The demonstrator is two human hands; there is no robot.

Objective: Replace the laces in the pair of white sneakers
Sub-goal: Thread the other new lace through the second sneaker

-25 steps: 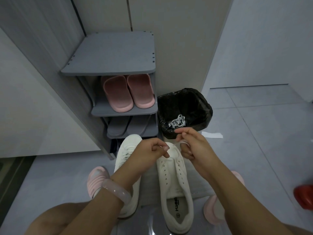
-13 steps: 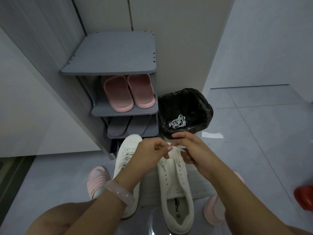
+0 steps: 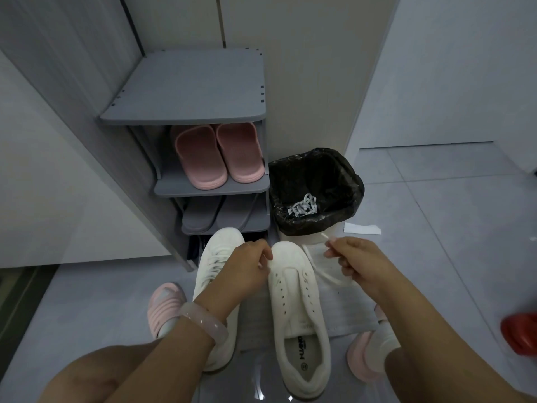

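Two white sneakers stand on the floor in front of me. The left sneaker (image 3: 215,263) is laced and partly hidden under my left arm. The right sneaker (image 3: 299,309) shows bare eyelets along its opening. My left hand (image 3: 247,269) has its fingers curled at the right sneaker's toe end, pinching one end of a white lace. My right hand (image 3: 357,263) pinches the white lace (image 3: 325,269) near its tip, to the right of the shoe; the lace loops down below the hand. An old white lace (image 3: 302,209) lies in the black-lined bin (image 3: 348,175).
A grey shoe rack (image 3: 186,112) stands at the back with pink slippers (image 3: 218,158) and grey slippers (image 3: 203,216). A white paper slip (image 3: 361,228) lies by the bin. A red object (image 3: 520,333) sits at the right edge. My feet wear pink slippers (image 3: 164,303).
My right hand has moved away to the right with the lace end, drawing the lace out. My left hand has stayed at the right sneaker's toe end.
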